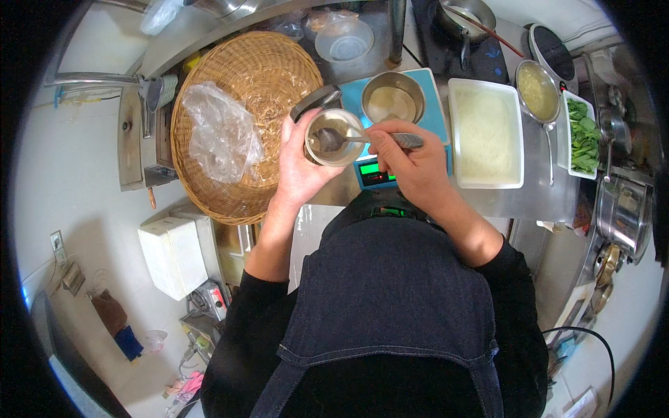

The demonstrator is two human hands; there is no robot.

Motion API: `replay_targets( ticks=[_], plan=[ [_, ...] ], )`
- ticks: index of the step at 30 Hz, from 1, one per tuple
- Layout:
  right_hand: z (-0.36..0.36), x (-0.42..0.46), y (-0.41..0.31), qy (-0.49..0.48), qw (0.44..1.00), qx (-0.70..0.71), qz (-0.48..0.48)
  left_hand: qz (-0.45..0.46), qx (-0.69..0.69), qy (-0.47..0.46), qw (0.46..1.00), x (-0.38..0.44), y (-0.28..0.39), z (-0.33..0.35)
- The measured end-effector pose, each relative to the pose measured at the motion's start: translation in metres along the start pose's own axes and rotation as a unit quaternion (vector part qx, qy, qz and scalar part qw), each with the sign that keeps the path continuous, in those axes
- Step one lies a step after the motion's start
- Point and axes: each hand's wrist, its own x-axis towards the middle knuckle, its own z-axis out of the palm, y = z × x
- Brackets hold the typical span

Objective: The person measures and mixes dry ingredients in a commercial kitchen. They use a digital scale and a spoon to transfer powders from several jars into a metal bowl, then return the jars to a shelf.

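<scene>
My left hand (298, 162) is wrapped around a clear jar (347, 158) tilted so its mouth faces me. A dark flip lid (316, 101) stands raised at the jar's far left side. In my right hand (410, 157) is a metal spoon (360, 139), its bowl inside the jar. What the jar contains is hard to make out. Just beyond my hands, a steel bowl (370, 96) with pale, cloudy contents sits on a blue digital kitchen scale (437, 112) with a lit green display.
A wicker basket (285, 57) holding a crumpled plastic bag (222, 133) lies left. On the right are a white tray (520, 157) of pale contents, a steel bowl (555, 107) of yellowish food, and a tray of green leaves (583, 137). A saucepan (444, 23) stands at the back.
</scene>
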Motion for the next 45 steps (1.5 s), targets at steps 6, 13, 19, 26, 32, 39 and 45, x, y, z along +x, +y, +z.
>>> replay_targets(
  ticks=[6,13,19,26,32,39,45],
  plan=[
    [-0.012,0.001,-0.003,0.036,0.996,0.067,0.042,-0.019,0.019,0.001,1.000,0.005,0.000,0.008],
    [-0.031,0.004,0.004,0.057,0.995,0.071,0.045,-0.035,0.013,0.003,0.999,0.007,0.005,0.019],
    [-0.039,0.005,0.011,0.058,0.995,0.083,0.018,-0.029,0.015,0.006,0.999,0.010,0.009,0.026],
    [-0.046,0.003,0.012,0.057,0.995,0.080,0.025,-0.026,0.018,0.005,0.999,0.012,0.014,0.030],
    [-0.052,0.002,0.015,0.068,0.994,0.076,0.037,-0.042,0.025,-0.009,0.999,0.008,0.011,0.033],
    [-0.072,0.009,0.015,0.090,0.991,0.092,0.027,-0.065,0.078,0.000,0.995,0.004,-0.014,0.038],
    [-0.119,0.033,0.034,0.092,0.994,0.006,0.051,-0.103,0.104,0.032,0.989,-0.018,-0.038,0.020]
  ],
)
